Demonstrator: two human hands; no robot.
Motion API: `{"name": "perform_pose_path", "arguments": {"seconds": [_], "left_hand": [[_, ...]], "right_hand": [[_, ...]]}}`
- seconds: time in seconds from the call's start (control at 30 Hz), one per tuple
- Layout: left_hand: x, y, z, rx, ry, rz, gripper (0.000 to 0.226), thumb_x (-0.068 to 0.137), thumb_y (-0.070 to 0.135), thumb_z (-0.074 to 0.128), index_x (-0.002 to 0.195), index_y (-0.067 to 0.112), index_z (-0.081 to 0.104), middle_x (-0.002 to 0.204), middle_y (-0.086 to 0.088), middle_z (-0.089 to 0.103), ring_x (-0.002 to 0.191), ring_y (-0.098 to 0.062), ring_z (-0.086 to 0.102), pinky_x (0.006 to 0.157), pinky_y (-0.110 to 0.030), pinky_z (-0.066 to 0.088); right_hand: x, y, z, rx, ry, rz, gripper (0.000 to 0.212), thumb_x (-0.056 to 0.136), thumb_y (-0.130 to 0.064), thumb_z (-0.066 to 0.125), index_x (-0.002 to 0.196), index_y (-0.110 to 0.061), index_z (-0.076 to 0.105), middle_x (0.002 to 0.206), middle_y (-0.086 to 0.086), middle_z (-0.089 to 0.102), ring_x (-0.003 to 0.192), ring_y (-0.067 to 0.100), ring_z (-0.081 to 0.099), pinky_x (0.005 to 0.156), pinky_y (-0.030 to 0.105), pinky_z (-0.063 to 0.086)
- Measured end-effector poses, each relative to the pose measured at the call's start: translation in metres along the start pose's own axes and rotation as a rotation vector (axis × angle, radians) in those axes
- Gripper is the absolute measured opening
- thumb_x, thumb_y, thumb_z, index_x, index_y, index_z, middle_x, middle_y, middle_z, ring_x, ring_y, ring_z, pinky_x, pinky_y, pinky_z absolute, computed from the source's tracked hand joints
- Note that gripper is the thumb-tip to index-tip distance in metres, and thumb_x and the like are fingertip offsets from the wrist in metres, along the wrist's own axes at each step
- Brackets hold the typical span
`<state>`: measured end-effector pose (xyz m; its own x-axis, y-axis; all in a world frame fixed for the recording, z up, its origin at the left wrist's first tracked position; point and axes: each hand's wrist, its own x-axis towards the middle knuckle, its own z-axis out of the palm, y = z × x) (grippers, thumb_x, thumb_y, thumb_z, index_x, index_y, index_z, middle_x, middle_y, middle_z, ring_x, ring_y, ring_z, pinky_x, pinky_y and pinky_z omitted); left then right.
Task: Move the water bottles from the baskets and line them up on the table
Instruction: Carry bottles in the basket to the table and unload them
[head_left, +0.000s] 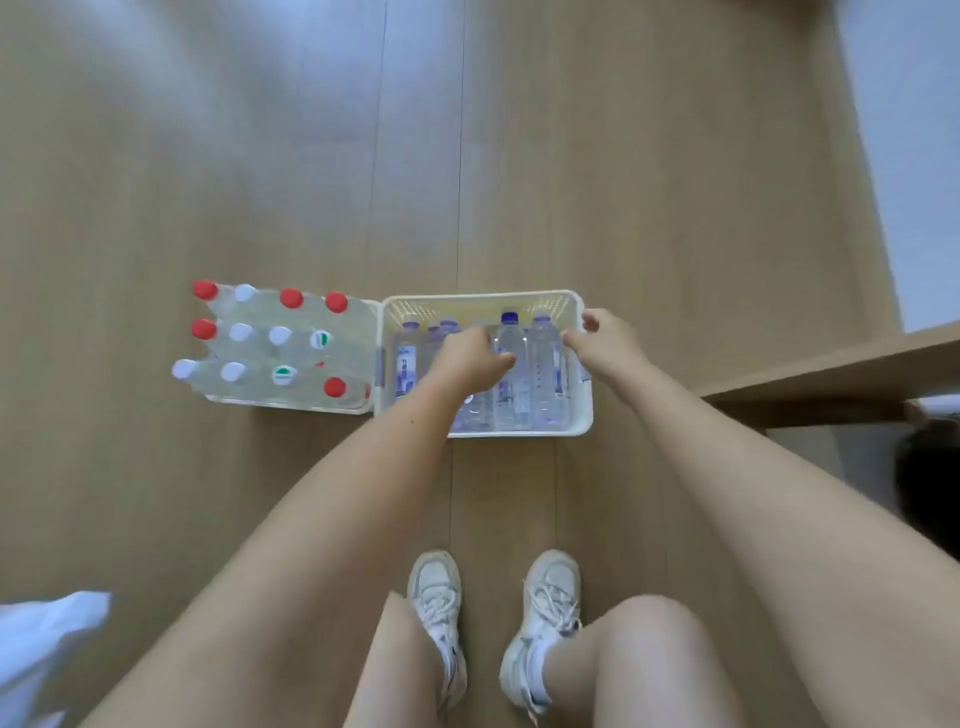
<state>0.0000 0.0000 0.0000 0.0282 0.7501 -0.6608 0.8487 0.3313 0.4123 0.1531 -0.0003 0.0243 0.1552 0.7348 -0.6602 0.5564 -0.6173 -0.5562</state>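
Observation:
Two white baskets stand side by side on the wooden floor. The left basket (291, 408) holds several upright water bottles (283, 338) with red, white and green caps. In the right basket (524, 429) stand several clear bottles with purple caps (510, 318). My left hand (467, 361) reaches into the right basket, its fingers curled round a bottle (480, 410) in the middle. My right hand (602, 338) hovers over that basket's right rim, thumb and fingers apart, next to the rightmost bottle (545, 364); I see nothing held in it.
A wooden table edge (831, 371) juts in at the right, with a dark object (930, 478) below it. My knees and white sneakers (436, 597) are in the foreground. White cloth (41, 649) shows at the lower left.

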Motion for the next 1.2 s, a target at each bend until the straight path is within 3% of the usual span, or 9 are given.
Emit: {"name": "perform_pose_path", "arguments": {"seconds": [0.17, 0.27, 0.37, 0.47, 0.6, 0.83, 0.97, 1.1, 1.2], "left_hand": [[0.126, -0.029, 0.079, -0.06, 0.058, -0.016, 0.037, 0.092, 0.035, 0.049, 0.108, 0.001, 0.051, 0.09, -0.011, 0.058, 0.096, -0.03, 0.053, 0.068, -0.029, 0.035], [0.185, -0.037, 0.108, -0.044, 0.134, 0.006, 0.049, 0.091, 0.041, 0.051, 0.114, -0.002, 0.048, 0.101, -0.016, 0.059, 0.101, -0.031, 0.056, 0.065, -0.029, 0.037], [0.218, -0.047, 0.132, 0.038, 0.115, 0.042, 0.04, 0.088, 0.045, 0.055, 0.075, 0.007, 0.052, 0.073, -0.006, 0.056, 0.083, -0.028, 0.055, 0.048, -0.026, 0.031], [0.228, -0.051, 0.137, 0.099, 0.16, 0.04, 0.048, 0.084, 0.048, 0.058, 0.057, 0.013, 0.038, 0.06, -0.002, 0.041, 0.085, -0.026, 0.049, 0.055, -0.027, 0.033], [0.23, -0.049, 0.139, 0.104, 0.127, 0.034, 0.053, 0.074, 0.06, 0.062, 0.086, 0.009, 0.061, 0.069, -0.003, 0.047, 0.097, -0.026, 0.051, 0.063, -0.03, 0.037], [0.221, -0.046, 0.148, 0.019, 0.269, -0.039, 0.065, 0.07, 0.056, 0.068, 0.111, 0.008, 0.052, 0.107, -0.009, 0.062, 0.116, -0.028, 0.042, 0.077, -0.028, 0.034], [0.213, -0.042, 0.148, -0.059, 0.318, -0.034, 0.068, 0.07, 0.05, 0.071, 0.116, 0.005, 0.047, 0.116, -0.012, 0.058, 0.115, -0.029, 0.049, 0.08, -0.029, 0.037], [0.207, -0.049, 0.147, -0.369, 0.32, 0.001, 0.064, 0.068, 0.037, 0.076, 0.117, 0.008, 0.047, 0.12, -0.01, 0.055, 0.106, -0.024, 0.056, 0.073, -0.026, 0.041], [0.2, -0.053, 0.142, -0.424, 0.39, 0.071, 0.066, 0.066, 0.034, 0.078, 0.122, 0.01, 0.05, 0.12, -0.007, 0.058, 0.112, -0.021, 0.055, 0.083, -0.025, 0.043]], "right_hand": [[0.132, 0.062, 0.062, 0.088, 0.098, 0.001, 0.046, 0.092, -0.021, 0.051, 0.131, 0.001, 0.041, 0.136, 0.017, 0.047, 0.123, 0.031, 0.048, 0.099, 0.037, 0.04], [0.191, 0.08, 0.085, 0.036, 0.154, -0.031, 0.048, 0.092, -0.028, 0.049, 0.133, -0.005, 0.042, 0.136, 0.012, 0.047, 0.12, 0.026, 0.048, 0.087, 0.026, 0.037], [0.221, 0.093, 0.1, -0.091, 0.16, -0.025, 0.044, 0.093, -0.032, 0.047, 0.123, 0.0, 0.047, 0.125, 0.017, 0.052, 0.114, 0.03, 0.049, 0.081, 0.03, 0.04], [0.233, 0.102, 0.112, -0.12, 0.113, -0.021, 0.037, 0.092, -0.036, 0.047, 0.109, -0.003, 0.053, 0.1, 0.015, 0.052, 0.091, 0.03, 0.05, 0.062, 0.03, 0.039], [0.236, 0.112, 0.125, -0.019, 0.136, 0.018, 0.054, 0.087, -0.047, 0.054, 0.115, 0.0, 0.053, 0.099, 0.012, 0.054, 0.082, 0.026, 0.049, 0.05, 0.028, 0.03], [0.23, 0.112, 0.122, 0.028, 0.234, 0.01, 0.047, 0.08, -0.043, 0.066, 0.106, -0.006, 0.052, 0.111, 0.013, 0.058, 0.081, 0.024, 0.048, 0.065, 0.03, 0.036], [0.224, 0.113, 0.122, 0.094, 0.27, -0.007, 0.052, 0.08, -0.039, 0.067, 0.116, -0.005, 0.051, 0.115, 0.011, 0.056, 0.084, 0.022, 0.046, 0.068, 0.028, 0.035], [0.217, 0.112, 0.121, 0.097, 0.316, -0.103, 0.05, 0.077, -0.041, 0.069, 0.11, -0.005, 0.056, 0.102, 0.006, 0.057, 0.085, 0.02, 0.049, 0.068, 0.027, 0.033], [0.206, 0.105, 0.114, 0.121, 0.348, -0.221, 0.044, 0.076, -0.038, 0.071, 0.107, -0.008, 0.061, 0.097, 0.003, 0.06, 0.084, 0.017, 0.053, 0.066, 0.023, 0.036]]}}
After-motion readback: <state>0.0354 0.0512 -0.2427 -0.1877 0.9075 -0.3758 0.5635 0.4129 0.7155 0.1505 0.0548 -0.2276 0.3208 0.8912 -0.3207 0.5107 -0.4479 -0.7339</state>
